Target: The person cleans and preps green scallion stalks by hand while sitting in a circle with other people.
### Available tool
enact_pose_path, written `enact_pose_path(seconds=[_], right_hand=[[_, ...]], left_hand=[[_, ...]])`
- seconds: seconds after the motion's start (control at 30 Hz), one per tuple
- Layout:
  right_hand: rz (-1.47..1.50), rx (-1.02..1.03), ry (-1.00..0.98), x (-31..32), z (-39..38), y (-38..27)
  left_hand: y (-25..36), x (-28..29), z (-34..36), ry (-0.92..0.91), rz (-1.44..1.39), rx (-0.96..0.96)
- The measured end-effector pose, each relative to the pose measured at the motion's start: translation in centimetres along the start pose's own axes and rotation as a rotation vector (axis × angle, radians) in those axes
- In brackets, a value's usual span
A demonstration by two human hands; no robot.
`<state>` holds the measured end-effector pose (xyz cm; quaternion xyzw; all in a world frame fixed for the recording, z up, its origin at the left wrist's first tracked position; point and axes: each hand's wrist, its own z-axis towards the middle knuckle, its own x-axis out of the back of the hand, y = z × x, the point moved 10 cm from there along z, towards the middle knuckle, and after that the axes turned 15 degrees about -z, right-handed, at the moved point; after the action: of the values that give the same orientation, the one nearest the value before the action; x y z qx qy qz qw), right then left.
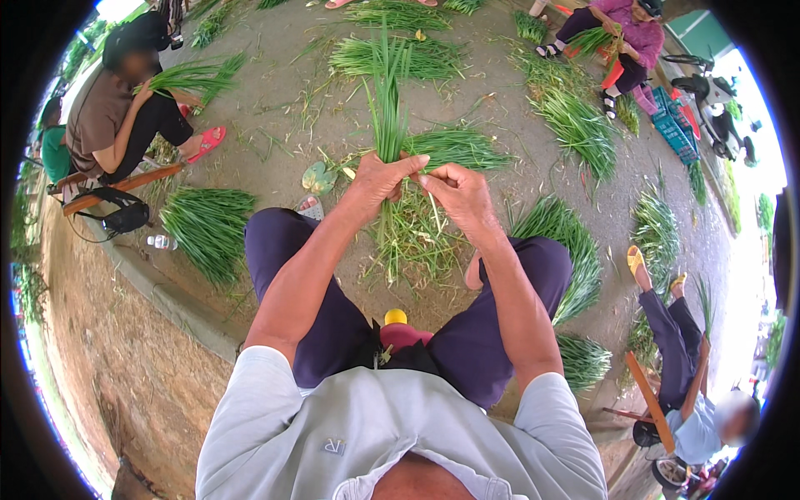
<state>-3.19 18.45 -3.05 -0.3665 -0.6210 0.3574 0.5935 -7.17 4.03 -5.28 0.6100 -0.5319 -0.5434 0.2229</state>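
Observation:
My left hand [377, 182] is closed around an upright bunch of garlic chives [388, 108], its long green leaves pointing away from me. Close against it, my right hand [460, 193] pinches a thin pale chive stalk [432, 212] between thumb and fingers. The thumbs nearly meet at the bunch's lower end. Below both hands, a loose heap of yellowish trimmed leaves [412, 250] lies on the ground between my legs. Just beyond the right hand rests another pile of green chives [462, 148].
More chive piles lie left [208, 233], right [562, 258] and ahead [396, 58]. Seated people handle chives at far left [104, 125], far right and lower right. A blue crate [675, 125] stands at right; a clear bottle [162, 242] and black bag [125, 212] are at left.

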Motion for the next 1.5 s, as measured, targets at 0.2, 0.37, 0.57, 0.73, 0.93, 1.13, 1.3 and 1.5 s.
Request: enact_pose_path(seconds=[0.2, 0.37, 0.57, 0.73, 0.93, 1.13, 1.3, 1.5], right_hand=[[-0.296, 0.099, 0.064, 0.6, -0.7, -2.2], [-0.499, 0.28, 0.158, 1.2, -1.5, -4.9], [-0.459, 0.281, 0.226, 2.8, -1.6, -4.8], [-0.267, 0.119, 0.172, 3.6, -0.8, -2.7], [-0.058, -0.014, 0.012, 0.8, -0.2, -0.7], [-0.267, 0.098, 0.015, -0.4, 0.0, -1.1], [-0.445, 0.215, 0.134, 0.8, -0.9, -3.6], [-0.422, 0.214, 0.129, 1.6, -1.4, -3.7]], left_hand=[[0.2, 0.7, -0.1, 0.074, 0.094, -0.023], [-0.1, 0.9, 0.0, 0.071, 0.129, -0.007], [0.5, 1.7, -0.3, 0.11, 0.049, -0.015], [0.8, 2.1, -0.4, 0.133, 0.019, -0.021], [1.2, 1.6, -0.4, 0.111, 0.075, -0.063], [0.1, 1.0, 0.1, 0.085, 0.151, -0.068], [0.0, 0.9, 0.2, 0.097, 0.184, -0.066], [0.5, 1.1, 0.1, 0.105, 0.093, -0.051]])
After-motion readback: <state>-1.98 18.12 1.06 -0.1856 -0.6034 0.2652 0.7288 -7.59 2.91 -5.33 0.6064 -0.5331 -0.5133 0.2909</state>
